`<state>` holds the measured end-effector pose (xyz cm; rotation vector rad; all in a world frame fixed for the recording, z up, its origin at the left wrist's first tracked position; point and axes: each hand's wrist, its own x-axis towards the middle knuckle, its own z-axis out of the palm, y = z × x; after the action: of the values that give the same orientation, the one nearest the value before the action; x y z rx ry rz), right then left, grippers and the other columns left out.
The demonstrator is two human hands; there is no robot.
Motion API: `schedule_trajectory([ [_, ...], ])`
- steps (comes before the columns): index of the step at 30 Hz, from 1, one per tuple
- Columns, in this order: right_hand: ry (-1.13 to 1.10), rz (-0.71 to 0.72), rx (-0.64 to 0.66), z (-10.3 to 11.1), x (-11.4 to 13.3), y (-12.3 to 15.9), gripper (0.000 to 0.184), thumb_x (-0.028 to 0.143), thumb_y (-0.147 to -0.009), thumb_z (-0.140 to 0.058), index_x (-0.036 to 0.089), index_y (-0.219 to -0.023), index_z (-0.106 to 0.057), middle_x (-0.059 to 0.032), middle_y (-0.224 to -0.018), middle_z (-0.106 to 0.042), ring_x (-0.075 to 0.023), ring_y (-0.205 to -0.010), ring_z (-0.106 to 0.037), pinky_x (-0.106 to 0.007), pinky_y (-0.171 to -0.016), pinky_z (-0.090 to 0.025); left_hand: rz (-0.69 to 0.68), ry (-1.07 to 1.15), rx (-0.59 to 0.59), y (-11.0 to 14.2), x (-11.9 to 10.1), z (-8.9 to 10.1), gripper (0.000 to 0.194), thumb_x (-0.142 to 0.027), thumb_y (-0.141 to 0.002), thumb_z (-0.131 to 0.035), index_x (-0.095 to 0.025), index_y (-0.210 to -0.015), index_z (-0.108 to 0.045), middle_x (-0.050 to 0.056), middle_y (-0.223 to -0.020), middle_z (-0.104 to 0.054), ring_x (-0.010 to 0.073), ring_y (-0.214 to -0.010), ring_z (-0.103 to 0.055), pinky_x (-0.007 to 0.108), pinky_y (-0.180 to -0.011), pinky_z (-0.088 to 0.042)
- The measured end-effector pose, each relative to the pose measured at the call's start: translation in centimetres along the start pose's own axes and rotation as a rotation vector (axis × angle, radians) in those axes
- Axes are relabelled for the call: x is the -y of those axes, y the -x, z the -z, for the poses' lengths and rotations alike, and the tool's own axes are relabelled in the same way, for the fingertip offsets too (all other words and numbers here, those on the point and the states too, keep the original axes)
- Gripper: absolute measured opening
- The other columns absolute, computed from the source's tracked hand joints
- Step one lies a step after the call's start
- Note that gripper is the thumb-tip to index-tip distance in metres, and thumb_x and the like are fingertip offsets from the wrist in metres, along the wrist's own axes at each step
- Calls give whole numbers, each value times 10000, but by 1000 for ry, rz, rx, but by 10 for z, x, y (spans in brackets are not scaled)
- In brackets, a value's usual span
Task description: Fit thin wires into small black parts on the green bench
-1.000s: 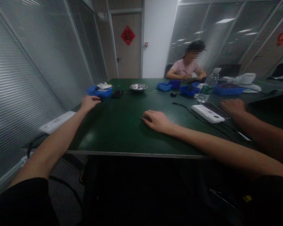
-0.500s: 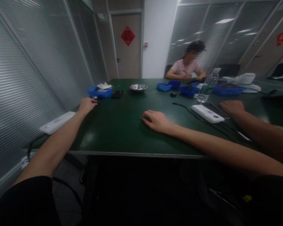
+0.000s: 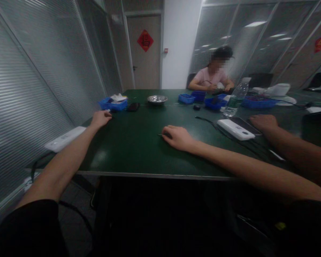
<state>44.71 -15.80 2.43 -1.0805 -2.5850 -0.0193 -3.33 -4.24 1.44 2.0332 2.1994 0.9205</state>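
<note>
At the left of the green table (image 3: 139,153), my left hand (image 3: 99,120) rests with its fingers pinched together. What they hold, if anything, is too small and dark to make out. Just beyond those fingers stands a blue basket (image 3: 113,105) with white tissue and small items in it. My right hand (image 3: 178,137) lies on the table near the middle, fingers curled round a thin pointed tool (image 3: 159,134). Only its slim tip sticks out to the left; the rest is hidden in the palm.
A metal bowl (image 3: 157,100), a black phone-like object (image 3: 133,106) and blue trays (image 3: 186,99) stand farther back. On the right are a water bottle (image 3: 235,100), a white power bank-like device (image 3: 235,129), cables and another person's hand (image 3: 264,123). A co-worker (image 3: 212,76) sits across.
Both of my hands stay in practically the same place and pose. At the far right edge, a white patch now shows above the dark object.
</note>
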Motion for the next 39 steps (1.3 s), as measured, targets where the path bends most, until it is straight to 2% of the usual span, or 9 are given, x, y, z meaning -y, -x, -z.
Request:
schedule_trajectory([
  [2,-5,-3,-2,0,0,0,216,367,-1029,-537,216,-1142,-643,-76,-1106,-690,-196,-869,-638,-291,-715,-412,-29,52,36,5,-14,-2,228,-301,-786,-760,-194,-982,-810,110,-1046,-784,300,-1032,-711,419,-1012,-502],
  [5,-26,3,-21,0,-1,0,222,372,-1037,-529,215,-1151,-637,-78,-1115,-687,-198,-884,-641,-295,-735,-429,-156,207,176,19,-51,-10,272,-349,-805,-762,-209,-1034,-805,81,-1081,-787,274,-1055,-709,407,-1015,-516],
  [11,-44,34,-66,-2,-1,0,224,359,-1039,-527,211,-1172,-629,-82,-1135,-680,-197,-897,-631,-294,-751,-428,-596,446,526,64,-149,-30,329,-410,-891,-728,-215,-1151,-783,77,-1190,-762,247,-1095,-695,399,-1004,-517],
  [13,-45,51,-71,-1,0,1,224,351,-1034,-533,208,-1175,-631,-82,-1130,-679,-194,-889,-625,-293,-750,-420,-686,477,585,79,-171,-32,332,-419,-907,-725,-208,-1156,-780,78,-1170,-764,239,-1081,-697,380,-982,-520],
  [15,-52,64,-67,0,1,1,224,344,-1029,-541,204,-1176,-634,-80,-1114,-678,-188,-874,-619,-288,-740,-412,-737,491,605,91,-184,-32,327,-420,-911,-730,-208,-1155,-780,76,-1142,-768,231,-1057,-700,365,-957,-522],
  [19,-78,90,-58,2,3,2,218,336,-1032,-537,200,-1171,-636,-76,-1097,-673,-176,-853,-611,-277,-721,-401,-776,509,607,103,-191,-32,313,-406,-913,-740,-210,-1153,-782,73,-1109,-771,224,-1022,-707,354,-932,-522],
  [25,-84,157,-65,0,0,2,203,323,-1031,-536,194,-1156,-631,-73,-1079,-668,-175,-862,-610,-276,-737,-408,-791,544,597,107,-193,-35,292,-384,-922,-734,-206,-1147,-790,74,-1091,-776,217,-1002,-716,341,-922,-523],
  [33,-61,150,-56,2,2,2,196,313,-1014,-545,183,-1137,-626,-76,-1054,-667,-173,-825,-602,-279,-713,-406,-777,559,540,105,-192,-40,272,-363,-913,-742,-204,-1125,-804,80,-1074,-784,222,-998,-721,344,-922,-529],
  [39,-77,174,-51,3,3,3,194,285,-1016,-542,180,-1163,-614,-80,-1076,-659,-173,-830,-607,-279,-719,-424,-783,579,556,104,-190,-40,260,-356,-915,-740,-203,-1114,-808,85,-1085,-780,222,-1019,-717,349,-949,-526],
])
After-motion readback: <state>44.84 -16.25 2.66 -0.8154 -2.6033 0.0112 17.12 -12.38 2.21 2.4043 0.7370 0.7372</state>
